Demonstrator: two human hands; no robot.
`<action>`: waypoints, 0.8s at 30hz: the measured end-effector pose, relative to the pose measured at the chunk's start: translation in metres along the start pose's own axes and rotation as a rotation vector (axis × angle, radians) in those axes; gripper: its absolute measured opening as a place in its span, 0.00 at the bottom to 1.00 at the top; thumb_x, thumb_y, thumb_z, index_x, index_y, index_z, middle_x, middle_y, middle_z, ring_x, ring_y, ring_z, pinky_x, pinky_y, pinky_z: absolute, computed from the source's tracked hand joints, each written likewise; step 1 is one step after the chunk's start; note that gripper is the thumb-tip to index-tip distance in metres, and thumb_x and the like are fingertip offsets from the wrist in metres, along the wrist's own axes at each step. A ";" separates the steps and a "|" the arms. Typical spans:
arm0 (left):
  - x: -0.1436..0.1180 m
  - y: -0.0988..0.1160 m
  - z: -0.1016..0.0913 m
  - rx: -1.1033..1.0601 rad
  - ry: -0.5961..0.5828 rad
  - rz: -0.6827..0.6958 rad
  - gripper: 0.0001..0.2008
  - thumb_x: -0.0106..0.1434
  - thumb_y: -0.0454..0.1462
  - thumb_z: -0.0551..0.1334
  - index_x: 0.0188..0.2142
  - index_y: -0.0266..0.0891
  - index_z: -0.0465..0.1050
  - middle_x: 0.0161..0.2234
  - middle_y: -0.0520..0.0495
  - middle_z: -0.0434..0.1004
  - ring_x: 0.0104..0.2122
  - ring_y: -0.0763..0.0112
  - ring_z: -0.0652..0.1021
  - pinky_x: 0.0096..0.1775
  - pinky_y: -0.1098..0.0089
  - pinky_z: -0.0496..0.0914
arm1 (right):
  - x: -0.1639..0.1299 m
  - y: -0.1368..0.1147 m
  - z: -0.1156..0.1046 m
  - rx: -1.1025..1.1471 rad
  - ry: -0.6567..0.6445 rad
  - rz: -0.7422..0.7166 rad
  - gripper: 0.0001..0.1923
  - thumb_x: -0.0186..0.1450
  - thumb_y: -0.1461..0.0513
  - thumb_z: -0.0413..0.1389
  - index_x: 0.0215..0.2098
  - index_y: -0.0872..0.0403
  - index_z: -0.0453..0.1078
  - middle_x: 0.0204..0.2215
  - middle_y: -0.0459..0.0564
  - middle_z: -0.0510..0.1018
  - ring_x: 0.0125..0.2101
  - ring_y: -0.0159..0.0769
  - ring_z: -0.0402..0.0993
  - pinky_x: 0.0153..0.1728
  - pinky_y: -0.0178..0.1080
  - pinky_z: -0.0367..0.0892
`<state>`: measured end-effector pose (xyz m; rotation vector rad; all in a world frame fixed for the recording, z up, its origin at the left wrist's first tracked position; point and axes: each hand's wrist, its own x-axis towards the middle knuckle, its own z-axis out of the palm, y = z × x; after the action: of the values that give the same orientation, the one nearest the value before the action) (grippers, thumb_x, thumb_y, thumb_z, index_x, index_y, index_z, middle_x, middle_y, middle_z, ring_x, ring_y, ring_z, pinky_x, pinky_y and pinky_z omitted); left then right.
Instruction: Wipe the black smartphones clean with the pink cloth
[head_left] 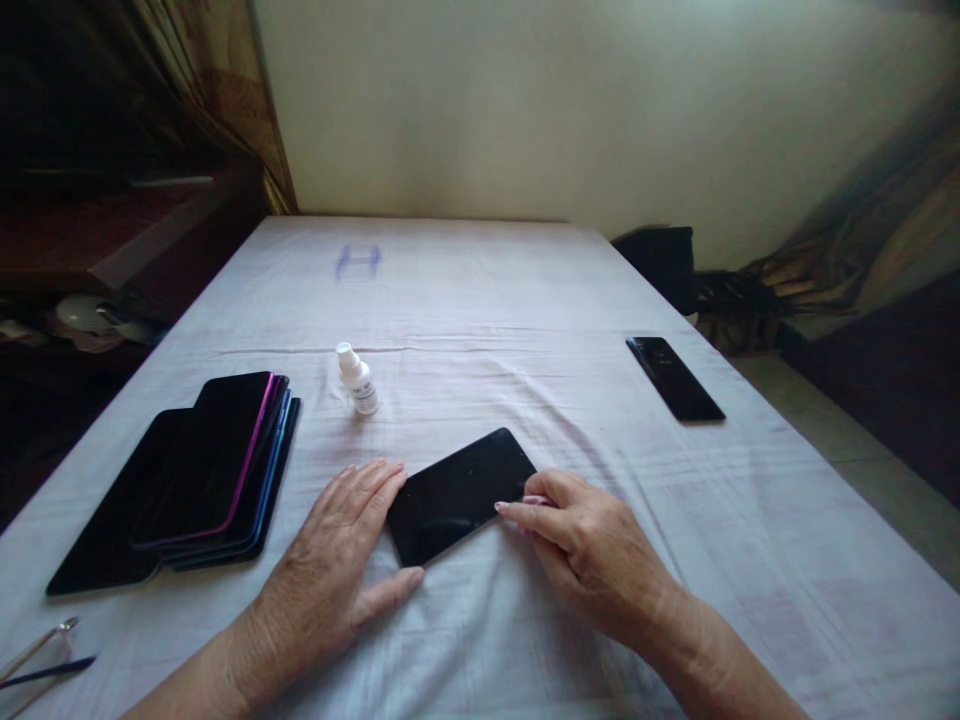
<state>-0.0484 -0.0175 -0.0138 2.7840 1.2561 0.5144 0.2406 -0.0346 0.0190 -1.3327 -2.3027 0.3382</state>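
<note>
A black smartphone lies screen up and slanted on the white tablecloth in front of me. My left hand rests at its left end, fingers stretched out and thumb spread, with fingertips and thumb touching the corners. At the opposite end, my right hand is closed in a pinch by the phone's lower right edge. Between its fingers shows a small pale pink bit; its kind is hidden by the fingers. Just beyond the phone, a small white plastic bottle stands upright with its cap on.
At the left lie several stacked phones, overlapping a larger black tablet-like device. Another dark phone lies near the table's right edge. Glasses sit at the lower left corner. A wall borders the far end of the table.
</note>
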 end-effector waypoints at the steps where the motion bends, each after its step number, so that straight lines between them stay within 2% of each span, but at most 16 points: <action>1: 0.000 0.000 0.000 -0.002 0.002 -0.003 0.36 0.64 0.48 0.61 0.66 0.34 0.53 0.62 0.35 0.66 0.61 0.50 0.67 0.62 0.52 0.61 | 0.000 0.002 -0.001 -0.010 0.007 0.002 0.17 0.66 0.70 0.52 0.46 0.50 0.78 0.34 0.51 0.76 0.32 0.35 0.72 0.32 0.35 0.65; 5: 0.000 0.000 0.001 -0.012 0.016 -0.007 0.37 0.64 0.48 0.61 0.67 0.35 0.53 0.63 0.35 0.66 0.62 0.50 0.67 0.62 0.51 0.61 | 0.001 -0.002 0.000 -0.044 0.036 -0.009 0.16 0.66 0.70 0.51 0.45 0.52 0.78 0.34 0.52 0.76 0.32 0.36 0.71 0.32 0.36 0.65; 10: -0.001 -0.001 0.002 -0.010 0.016 0.000 0.37 0.64 0.48 0.62 0.66 0.34 0.54 0.62 0.34 0.66 0.62 0.50 0.67 0.62 0.51 0.60 | 0.003 -0.019 0.011 -0.019 -0.009 -0.100 0.16 0.65 0.70 0.52 0.47 0.53 0.76 0.33 0.51 0.75 0.30 0.35 0.69 0.31 0.35 0.63; 14: -0.001 -0.001 0.002 -0.027 0.022 -0.003 0.37 0.64 0.48 0.62 0.66 0.35 0.53 0.63 0.35 0.66 0.62 0.50 0.67 0.62 0.51 0.61 | 0.004 -0.025 0.016 -0.022 0.008 -0.130 0.17 0.64 0.71 0.53 0.47 0.53 0.76 0.33 0.51 0.75 0.30 0.35 0.69 0.31 0.35 0.63; 21: 0.000 0.001 0.000 -0.030 0.003 -0.013 0.36 0.65 0.47 0.61 0.66 0.36 0.52 0.62 0.34 0.66 0.61 0.49 0.67 0.61 0.48 0.61 | 0.002 -0.010 0.003 -0.117 0.024 0.024 0.16 0.64 0.70 0.53 0.43 0.50 0.78 0.35 0.51 0.77 0.33 0.35 0.72 0.33 0.35 0.65; 24: 0.000 0.000 0.000 -0.023 -0.002 -0.008 0.36 0.65 0.48 0.61 0.66 0.36 0.52 0.62 0.34 0.66 0.62 0.49 0.67 0.62 0.49 0.61 | 0.001 -0.010 0.003 -0.157 0.024 0.026 0.16 0.64 0.70 0.53 0.44 0.51 0.78 0.35 0.51 0.77 0.33 0.35 0.71 0.34 0.35 0.66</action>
<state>-0.0485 -0.0178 -0.0142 2.7594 1.2523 0.5221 0.2313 -0.0390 0.0212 -1.4339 -2.3339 0.1510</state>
